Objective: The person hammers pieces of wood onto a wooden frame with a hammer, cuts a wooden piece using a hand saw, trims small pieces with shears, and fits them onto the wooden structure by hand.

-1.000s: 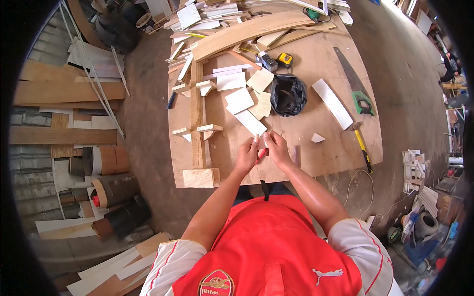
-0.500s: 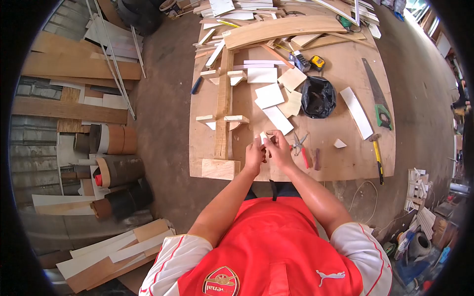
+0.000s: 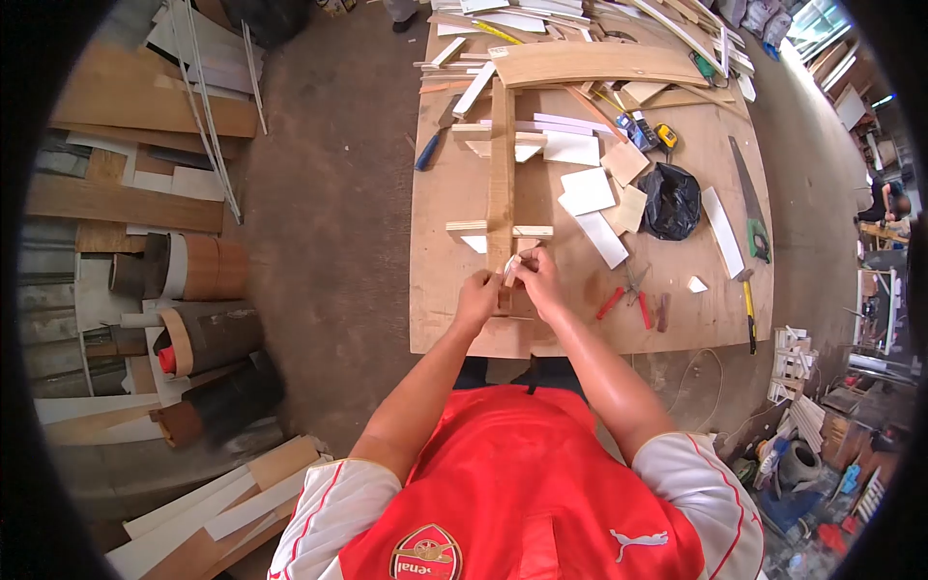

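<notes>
Over the near end of a long wooden bar [image 3: 501,174], my right hand [image 3: 541,280] pinches a small wooden block with a white face [image 3: 511,268]. My left hand [image 3: 478,300] is closed beside it, its fingertips at the block's left side; they seem to grip it too. Short plywood crosspieces [image 3: 532,232] stick out from both sides of the bar. A flat wood block [image 3: 509,338] lies at the bar's near end, by the table edge. At the bar's far end sits a wide curved board [image 3: 599,64].
Right of my hands lie red-handled pliers [image 3: 635,298], a white offcut [image 3: 697,284], a black bag [image 3: 670,201], a hammer [image 3: 749,314] and a handsaw [image 3: 757,237]. A blue-handled tool [image 3: 427,152] lies left. Wood strips [image 3: 512,17] pile up at the back.
Both hands have moved left with the small block, from beside the bar to over its near end. The camera view has shifted, so the table sits farther right.
</notes>
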Available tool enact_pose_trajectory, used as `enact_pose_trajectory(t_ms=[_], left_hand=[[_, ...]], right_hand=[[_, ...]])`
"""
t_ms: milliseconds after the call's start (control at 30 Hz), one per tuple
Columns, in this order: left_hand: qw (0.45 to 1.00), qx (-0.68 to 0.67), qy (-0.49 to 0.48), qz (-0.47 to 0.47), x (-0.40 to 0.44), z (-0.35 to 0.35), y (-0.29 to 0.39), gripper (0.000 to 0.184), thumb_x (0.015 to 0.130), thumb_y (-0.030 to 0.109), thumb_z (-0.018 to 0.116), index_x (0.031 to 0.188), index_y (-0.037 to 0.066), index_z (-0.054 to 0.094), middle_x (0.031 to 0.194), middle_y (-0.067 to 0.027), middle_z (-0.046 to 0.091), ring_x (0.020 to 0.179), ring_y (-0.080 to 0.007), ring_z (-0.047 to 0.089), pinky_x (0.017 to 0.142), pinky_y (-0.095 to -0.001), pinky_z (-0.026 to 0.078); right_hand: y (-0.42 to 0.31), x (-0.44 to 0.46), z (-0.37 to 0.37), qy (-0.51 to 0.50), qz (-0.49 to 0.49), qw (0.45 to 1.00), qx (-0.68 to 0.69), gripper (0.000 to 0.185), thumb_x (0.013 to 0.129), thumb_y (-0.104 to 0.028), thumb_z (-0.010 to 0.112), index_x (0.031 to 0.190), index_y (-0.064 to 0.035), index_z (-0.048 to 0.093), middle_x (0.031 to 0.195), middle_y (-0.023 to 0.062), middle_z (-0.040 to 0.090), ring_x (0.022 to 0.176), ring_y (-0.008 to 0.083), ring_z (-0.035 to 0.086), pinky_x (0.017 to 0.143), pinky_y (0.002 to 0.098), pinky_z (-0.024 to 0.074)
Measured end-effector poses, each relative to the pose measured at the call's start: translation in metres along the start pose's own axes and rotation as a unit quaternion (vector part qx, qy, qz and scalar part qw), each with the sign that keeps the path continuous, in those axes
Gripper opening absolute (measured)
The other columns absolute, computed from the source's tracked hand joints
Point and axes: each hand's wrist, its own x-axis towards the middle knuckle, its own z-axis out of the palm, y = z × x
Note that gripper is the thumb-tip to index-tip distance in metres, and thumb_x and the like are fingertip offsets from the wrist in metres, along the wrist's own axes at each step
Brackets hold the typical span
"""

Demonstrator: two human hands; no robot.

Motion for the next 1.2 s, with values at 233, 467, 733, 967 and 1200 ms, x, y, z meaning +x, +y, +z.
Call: enact_pose_trajectory(t_ms=[233,467,733,967,1200], left_hand=[[0.987,-0.018,0.024,0.159,0.01,-0.029,-0.013,0.028,0.094,0.02,0.071,0.115,0.0,0.072,0.091,-0.0164,0.072,0.082,-0.0263,0.07,0.073,-0.0376,0.054],[0.963,0.073,0.012,0.259,0.028,-0.028,-0.019,0.038,0.089,0.016,0.077,0.122,0.0,0.071,0.1,-0.0207,0.071,0.088,-0.0323,0.069,0.075,-0.0415,0.055],[0.963,0.067,0.014,0.261,0.035,-0.033,-0.012,0.033,0.089,0.017,0.076,0.116,-0.002,0.072,0.101,-0.0221,0.07,0.088,-0.0382,0.069,0.078,-0.0447,0.055],[0.955,0.074,0.025,0.287,0.043,-0.027,-0.02,0.034,0.088,0.016,0.076,0.118,-0.001,0.072,0.104,-0.0213,0.07,0.088,-0.0369,0.068,0.079,-0.0433,0.055],[0.959,0.069,-0.035,0.273,0.045,-0.039,-0.02,0.05,0.082,0.011,0.08,0.128,0.0,0.066,0.12,-0.0229,0.066,0.106,-0.0407,0.066,0.089,-0.045,0.056]], right_hand=[[-0.021,0.015,0.032,0.066,0.064,0.994,-0.062,0.03,0.092,-0.019,0.075,0.112,0.0017,0.063,0.091,0.0092,0.068,0.075,0.017,0.067,0.064,0.0307,0.0532],[-0.029,0.021,0.032,0.027,0.077,0.997,0.001,0.027,0.099,-0.029,0.071,0.103,-0.0022,0.064,0.083,0.0054,0.067,0.066,0.0149,0.067,0.061,0.0316,0.0551],[0.009,0.013,0.02,0.004,-0.035,0.989,-0.144,0.021,0.101,-0.022,0.067,0.104,-0.0013,0.07,0.086,0.0055,0.072,0.073,0.0139,0.067,0.069,0.0284,0.0524],[-0.023,-0.011,0.052,0.11,-0.096,0.936,-0.321,0.018,0.099,-0.015,0.067,0.1,0.0027,0.07,0.078,0.0109,0.073,0.072,0.0152,0.068,0.067,0.0316,0.0529],[0.005,-0.006,0.049,0.143,-0.128,0.948,-0.253,0.019,0.095,-0.017,0.075,0.097,0.0015,0.071,0.078,0.0131,0.072,0.067,0.019,0.069,0.064,0.0362,0.053]])
